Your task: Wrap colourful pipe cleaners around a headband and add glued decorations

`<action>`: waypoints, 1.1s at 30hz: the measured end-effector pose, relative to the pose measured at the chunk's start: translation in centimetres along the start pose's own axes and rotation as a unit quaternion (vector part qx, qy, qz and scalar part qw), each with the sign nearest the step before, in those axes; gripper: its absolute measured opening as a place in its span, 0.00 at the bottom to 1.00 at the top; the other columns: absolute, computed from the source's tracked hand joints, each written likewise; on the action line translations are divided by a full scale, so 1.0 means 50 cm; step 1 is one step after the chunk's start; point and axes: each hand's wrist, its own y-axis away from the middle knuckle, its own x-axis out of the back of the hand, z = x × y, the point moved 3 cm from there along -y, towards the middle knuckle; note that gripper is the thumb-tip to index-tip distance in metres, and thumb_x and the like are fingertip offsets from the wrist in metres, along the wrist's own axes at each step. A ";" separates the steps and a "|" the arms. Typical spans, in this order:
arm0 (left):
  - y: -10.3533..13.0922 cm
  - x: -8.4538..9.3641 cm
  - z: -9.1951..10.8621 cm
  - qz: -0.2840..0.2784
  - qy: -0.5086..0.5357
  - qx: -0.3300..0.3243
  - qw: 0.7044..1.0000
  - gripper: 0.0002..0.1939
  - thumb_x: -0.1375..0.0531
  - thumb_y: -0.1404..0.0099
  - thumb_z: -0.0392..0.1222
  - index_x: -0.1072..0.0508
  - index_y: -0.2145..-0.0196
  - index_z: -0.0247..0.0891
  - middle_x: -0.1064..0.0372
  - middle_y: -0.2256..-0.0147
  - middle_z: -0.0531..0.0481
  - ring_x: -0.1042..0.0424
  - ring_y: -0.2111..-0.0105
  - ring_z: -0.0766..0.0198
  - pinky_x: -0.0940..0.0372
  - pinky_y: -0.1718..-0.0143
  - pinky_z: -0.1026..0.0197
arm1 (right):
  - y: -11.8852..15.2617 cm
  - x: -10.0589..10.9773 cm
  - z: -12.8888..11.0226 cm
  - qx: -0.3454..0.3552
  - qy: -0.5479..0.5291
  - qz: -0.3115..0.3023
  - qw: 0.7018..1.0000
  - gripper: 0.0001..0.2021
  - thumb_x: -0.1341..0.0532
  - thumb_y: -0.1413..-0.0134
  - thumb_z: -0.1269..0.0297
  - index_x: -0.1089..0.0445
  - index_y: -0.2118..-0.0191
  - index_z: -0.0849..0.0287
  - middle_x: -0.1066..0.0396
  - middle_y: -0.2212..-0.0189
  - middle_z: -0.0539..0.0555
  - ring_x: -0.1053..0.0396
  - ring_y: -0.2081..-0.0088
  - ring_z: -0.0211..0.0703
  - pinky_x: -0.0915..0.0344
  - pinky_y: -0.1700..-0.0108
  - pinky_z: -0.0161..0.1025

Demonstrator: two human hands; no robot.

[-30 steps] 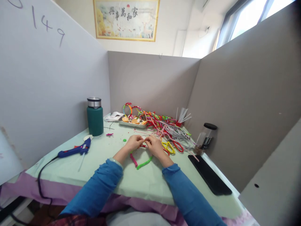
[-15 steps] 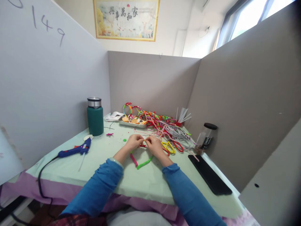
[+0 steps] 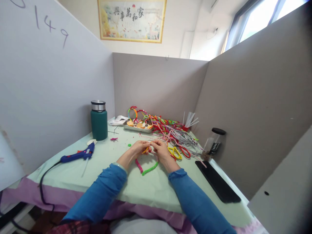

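Note:
Both of my hands are together over the middle of the table, fingers pinched close. A band wrapped in fuzzy pipe cleaner point(image 3: 150, 169) hangs from them toward me, pink on the left and bright green on the right. My left hand point(image 3: 139, 148) is closed on the band's far part, with a bit of orange pipe cleaner point(image 3: 145, 150) showing at its fingers. My right hand point(image 3: 159, 150) pinches at the same spot, its fingertips meeting the left ones. The fingers hide exactly what lies between the tips. Scissors with yellow and red handles point(image 3: 175, 152) lie just right of my right hand.
Behind my hands are a metal tray point(image 3: 137, 130) of small pieces and a heap of coloured pipe cleaners point(image 3: 163, 125). A green bottle point(image 3: 98, 125) and blue glue gun point(image 3: 78, 156) are left. To the right are a black phone-like slab point(image 3: 216, 182) and a clear jar point(image 3: 214, 143).
My fingers have shifted slightly, and my left hand has turned so its fingers curl under. The orange strand now shows below the left fingers. The band's near end has barely moved.

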 end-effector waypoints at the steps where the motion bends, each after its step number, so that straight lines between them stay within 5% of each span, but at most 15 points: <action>1: 0.001 -0.001 0.001 -0.007 0.012 0.005 1.000 0.13 0.35 0.47 0.44 0.30 0.72 0.30 0.31 0.79 0.50 0.37 0.84 0.72 0.42 0.79 0.66 | 0.000 0.000 0.002 -0.002 -0.010 -0.001 1.000 0.08 0.36 0.62 0.62 0.31 0.74 0.60 0.34 0.80 0.47 0.43 0.80 0.33 0.46 0.77 0.32; 6: 0.003 0.002 0.003 0.007 0.019 -0.009 1.000 0.12 0.35 0.47 0.43 0.30 0.73 0.30 0.33 0.79 0.51 0.37 0.83 0.72 0.42 0.80 0.67 | 0.001 -0.002 -0.001 0.018 0.021 -0.006 1.000 0.09 0.36 0.60 0.61 0.29 0.72 0.61 0.32 0.78 0.48 0.40 0.78 0.34 0.42 0.75 0.32; 12: 0.006 0.010 0.012 0.051 -0.030 -0.014 0.998 0.15 0.34 0.49 0.46 0.31 0.74 0.31 0.35 0.80 0.53 0.38 0.84 0.73 0.42 0.80 0.68 | -0.005 0.002 -0.011 0.117 0.110 -0.021 0.987 0.08 0.39 0.54 0.61 0.25 0.69 0.59 0.26 0.68 0.53 0.31 0.65 0.43 0.37 0.60 0.39; 18: 0.001 0.015 0.014 0.065 -0.149 -0.063 0.985 0.16 0.38 0.48 0.51 0.33 0.75 0.32 0.35 0.81 0.53 0.40 0.85 0.72 0.46 0.82 0.67 | -0.005 0.010 -0.010 0.169 0.238 -0.023 0.956 0.08 0.41 0.49 0.64 0.26 0.67 0.58 0.26 0.68 0.54 0.32 0.64 0.44 0.38 0.60 0.38; 21: -0.003 0.018 0.011 0.088 -0.268 -0.078 0.956 0.13 0.42 0.45 0.48 0.33 0.76 0.34 0.35 0.82 0.54 0.41 0.86 0.71 0.47 0.82 0.66 | 0.005 0.009 -0.012 0.203 0.350 -0.017 0.914 0.06 0.42 0.48 0.66 0.27 0.69 0.58 0.28 0.69 0.53 0.34 0.64 0.42 0.40 0.62 0.37; 27: -0.002 0.017 0.014 0.119 -0.494 -0.114 0.854 0.12 0.46 0.42 0.42 0.26 0.75 0.34 0.30 0.80 0.51 0.35 0.79 0.67 0.44 0.75 0.66 | 0.029 -0.002 -0.023 0.225 0.530 -0.039 0.816 0.06 0.44 0.46 0.68 0.29 0.66 0.57 0.31 0.65 0.54 0.35 0.64 0.41 0.44 0.64 0.35; 33: -0.007 0.019 0.010 0.133 -0.553 -0.140 0.811 0.12 0.46 0.42 0.41 0.23 0.70 0.36 0.26 0.75 0.48 0.31 0.73 0.64 0.43 0.71 0.65 | 0.025 0.000 -0.016 0.179 0.586 -0.025 0.790 0.07 0.45 0.45 0.67 0.29 0.66 0.57 0.30 0.66 0.54 0.34 0.66 0.41 0.45 0.65 0.36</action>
